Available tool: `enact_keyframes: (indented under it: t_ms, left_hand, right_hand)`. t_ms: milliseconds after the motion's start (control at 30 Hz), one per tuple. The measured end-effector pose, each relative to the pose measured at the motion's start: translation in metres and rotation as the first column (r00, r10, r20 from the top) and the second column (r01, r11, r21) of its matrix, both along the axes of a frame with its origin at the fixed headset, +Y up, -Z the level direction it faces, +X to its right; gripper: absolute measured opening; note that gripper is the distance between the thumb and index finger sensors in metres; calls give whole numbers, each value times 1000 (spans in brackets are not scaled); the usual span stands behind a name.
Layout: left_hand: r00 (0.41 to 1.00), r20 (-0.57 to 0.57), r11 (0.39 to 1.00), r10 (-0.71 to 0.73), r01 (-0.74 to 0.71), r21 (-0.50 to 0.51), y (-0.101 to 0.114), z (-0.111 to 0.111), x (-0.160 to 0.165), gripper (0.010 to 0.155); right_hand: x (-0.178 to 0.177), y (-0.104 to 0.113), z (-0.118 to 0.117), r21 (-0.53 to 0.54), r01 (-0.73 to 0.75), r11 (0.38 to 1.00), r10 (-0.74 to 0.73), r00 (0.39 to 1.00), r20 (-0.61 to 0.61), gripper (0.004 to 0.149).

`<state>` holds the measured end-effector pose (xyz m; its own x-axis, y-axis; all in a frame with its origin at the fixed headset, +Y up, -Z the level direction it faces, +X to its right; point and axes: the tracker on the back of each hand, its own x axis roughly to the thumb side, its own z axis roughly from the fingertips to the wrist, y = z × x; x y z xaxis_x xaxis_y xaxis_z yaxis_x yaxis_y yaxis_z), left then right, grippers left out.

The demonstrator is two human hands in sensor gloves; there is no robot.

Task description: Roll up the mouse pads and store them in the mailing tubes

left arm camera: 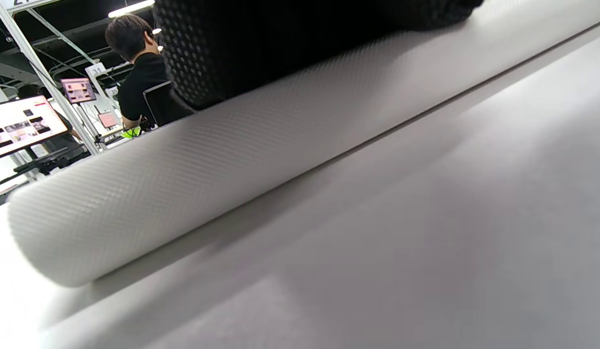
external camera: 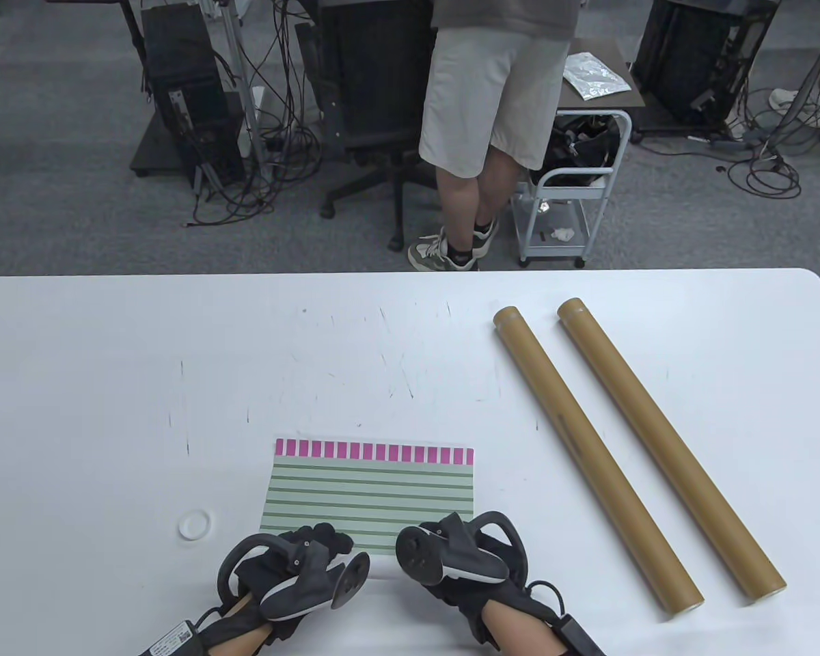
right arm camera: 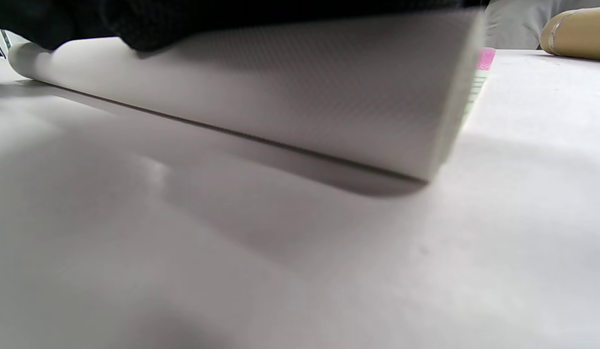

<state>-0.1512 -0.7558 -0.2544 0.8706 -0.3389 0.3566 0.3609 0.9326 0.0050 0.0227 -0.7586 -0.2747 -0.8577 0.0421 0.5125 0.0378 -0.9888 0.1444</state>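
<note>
A mouse pad (external camera: 369, 492) with green stripes and a pink band along its far edge lies near the table's front edge. Its near edge is rolled into a white textured roll (left arm camera: 208, 169), seen close up as the roll (right arm camera: 305, 97) in the right wrist view. My left hand (external camera: 318, 543) and right hand (external camera: 451, 533) sit side by side on that roll, fingers curled over it. The black glove fingers (left arm camera: 280, 39) lie on top of the roll. Two brown mailing tubes (external camera: 591, 451) (external camera: 666, 444) lie diagonally to the right, apart from the hands.
A small white round cap (external camera: 195, 525) lies left of the pad. A tube end (right arm camera: 578, 31) shows at the top right of the right wrist view. Beyond the table's far edge a person (external camera: 492, 102) stands by a white cart (external camera: 574, 198).
</note>
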Motion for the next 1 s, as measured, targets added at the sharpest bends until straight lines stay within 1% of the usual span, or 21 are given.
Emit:
enact_keyframes:
  t_ms: [33,133,167,233,267,300,333,367,433,533,600,667,700,833,1000]
  left_hand:
    - [1000,-6,1000,8,-8,-8,0,-1,0,45]
    - [1000,-17,999,20,-20,-25,0,-3,-1,45]
    - [1000,-18,999,19,-19,-26,0,-3,-1,45]
    - [1000,-20,1000,15,-16,-26,1,-3,-1,45]
    - [1000,-4,1000,21,-21,-20,2,-2,-2,45]
    - [999,19,999,39,-40,2,4,-1,-5,44]
    - [995,31,996,90,-90,21,5,0,-9,44]
    - [988,36,988,151,-152,8,6,-1,-13,45]
    - [984,39,984,175,-174,-28,7,-1,-16,47]
    - [991,42,992,125,-125,-8,5,-2,-13,47]
    - [991,27,991,133,-132,-25,5,-5,-13,46]
    - [989,6,988,151,-150,-47,4,-7,-14,45]
    - [988,-3,987,152,-152,-54,4,-8,-14,45]
    - [991,-12,991,130,-130,-43,3,-7,-11,46]
    - [991,-9,989,133,-134,-60,3,-7,-12,46]
  right_hand:
    - [-1,1,2,10,-13,1000,13,1000,-7,47]
    - [-5,7,10,110,-54,992,59,997,-43,50]
    - [-7,7,10,112,-63,992,70,996,-55,52]
    - [-7,5,8,84,-67,994,72,996,-48,51]
    - [-6,6,6,62,-50,997,53,998,-45,51]
    - [-6,6,5,48,-42,998,44,998,-44,50]
    - [-6,5,5,45,-40,998,42,998,-44,50]
    - [-6,6,4,50,-42,998,44,998,-47,49]
    - [-6,5,3,52,-45,998,48,998,-46,49]
    - [-5,4,2,39,-38,999,39,999,-36,49]
    - [-4,6,2,42,-33,999,35,999,-39,49]
    - [-1,11,4,82,-20,996,23,999,-40,49]
    - [-1,13,5,87,-19,996,23,999,-42,51]
    - [-1,7,3,85,-93,992,97,994,-43,54]
    - [0,8,2,64,-58,996,61,997,-39,51]
